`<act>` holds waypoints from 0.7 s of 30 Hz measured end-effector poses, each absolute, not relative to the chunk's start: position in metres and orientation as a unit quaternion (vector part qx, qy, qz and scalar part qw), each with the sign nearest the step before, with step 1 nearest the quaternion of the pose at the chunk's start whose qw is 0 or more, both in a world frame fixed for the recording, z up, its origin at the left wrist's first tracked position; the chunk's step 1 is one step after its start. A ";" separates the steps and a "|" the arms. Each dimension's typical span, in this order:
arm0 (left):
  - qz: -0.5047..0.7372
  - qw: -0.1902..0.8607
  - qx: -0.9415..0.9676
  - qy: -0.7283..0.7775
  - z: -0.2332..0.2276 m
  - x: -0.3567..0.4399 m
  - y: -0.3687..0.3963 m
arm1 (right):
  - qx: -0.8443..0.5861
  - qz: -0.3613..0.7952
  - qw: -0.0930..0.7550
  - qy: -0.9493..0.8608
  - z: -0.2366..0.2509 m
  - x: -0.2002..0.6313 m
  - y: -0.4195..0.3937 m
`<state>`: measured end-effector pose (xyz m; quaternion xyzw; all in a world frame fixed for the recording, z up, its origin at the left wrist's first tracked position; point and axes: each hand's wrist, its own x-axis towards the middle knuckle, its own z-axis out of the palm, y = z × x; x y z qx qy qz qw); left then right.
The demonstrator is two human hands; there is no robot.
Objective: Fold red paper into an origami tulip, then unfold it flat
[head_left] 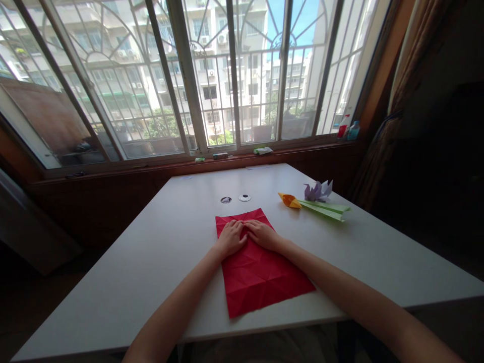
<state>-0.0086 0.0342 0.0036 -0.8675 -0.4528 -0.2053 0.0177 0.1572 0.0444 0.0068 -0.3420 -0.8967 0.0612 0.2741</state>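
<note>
Here, both hands rest side by side on the far half of a red paper sheet (260, 267), which lies flat on the white bench (159, 262) just ahead of the person. The left hand (230, 238) sits at about 11 o'clock on the sheet and the right hand (262, 234) at about 12 o'clock, their fingertips touching or nearly so near the sheet's far edge. The fingers of both hands are curled down and held close together, pressing on the paper; whether they pinch a fold cannot be told. The sheet carries a grid of creases and is turned slightly, its near corner close to the bench's front edge.

At roughly 2 o'clock from the sheet, well apart from it, lie an orange folded paper piece (289, 200), a long green folded paper piece (325, 209) touching it, and a purple paper figure (318, 191) just behind them. At 12 o'clock beyond the sheet are two small round discs (235, 198) on the bench.
</note>
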 end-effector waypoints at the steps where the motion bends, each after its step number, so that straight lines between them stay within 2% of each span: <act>1: -0.208 0.023 -0.868 -0.450 0.004 -0.009 0.034 | -0.341 0.061 0.274 -0.897 0.007 0.157 0.045; 21: -0.209 0.028 -0.870 -0.447 -0.001 -0.010 0.035 | -0.337 0.053 0.276 -0.898 0.003 0.158 0.047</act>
